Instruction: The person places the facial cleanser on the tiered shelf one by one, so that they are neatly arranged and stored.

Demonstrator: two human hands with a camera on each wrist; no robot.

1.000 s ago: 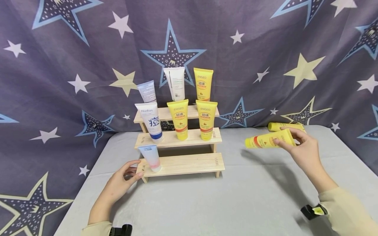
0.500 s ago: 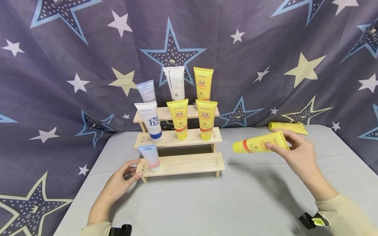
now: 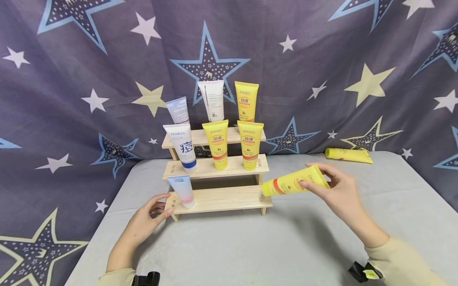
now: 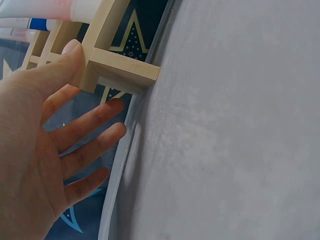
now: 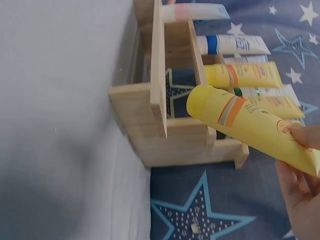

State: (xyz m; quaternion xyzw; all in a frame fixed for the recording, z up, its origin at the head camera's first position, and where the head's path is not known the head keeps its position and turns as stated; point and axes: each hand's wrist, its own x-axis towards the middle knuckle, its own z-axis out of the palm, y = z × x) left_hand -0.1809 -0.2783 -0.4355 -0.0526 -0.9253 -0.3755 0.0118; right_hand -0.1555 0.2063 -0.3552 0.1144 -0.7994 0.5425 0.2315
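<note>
My right hand (image 3: 340, 194) pinches a yellow squeeze tube (image 3: 293, 180) near its flat end, thumb on the front. The tube lies tilted, its cap end overlapping the right end of the bottom step in the head view. In the right wrist view the same yellow tube (image 5: 255, 125) points at the stand. My left hand (image 3: 143, 220) holds the left end of the three-step wooden stand (image 3: 225, 200) between thumb and index finger; its other fingers spread apart in the left wrist view. A blue-and-pink tube (image 3: 182, 192) stands at the left of the bottom step.
On the middle step stand a white-and-blue tube (image 3: 181, 146) and two yellow tubes (image 3: 216, 145). A pale tube (image 3: 178, 111), a white tube (image 3: 212, 101) and a yellow tube (image 3: 247, 101) occupy the top. Another yellow tube (image 3: 348, 155) lies at the back right, by the star-patterned cloth (image 3: 304, 99).
My right hand has carried the yellow tube leftward and slightly down, from over the right of the table to the bottom step's right end. The left hand stays put.
</note>
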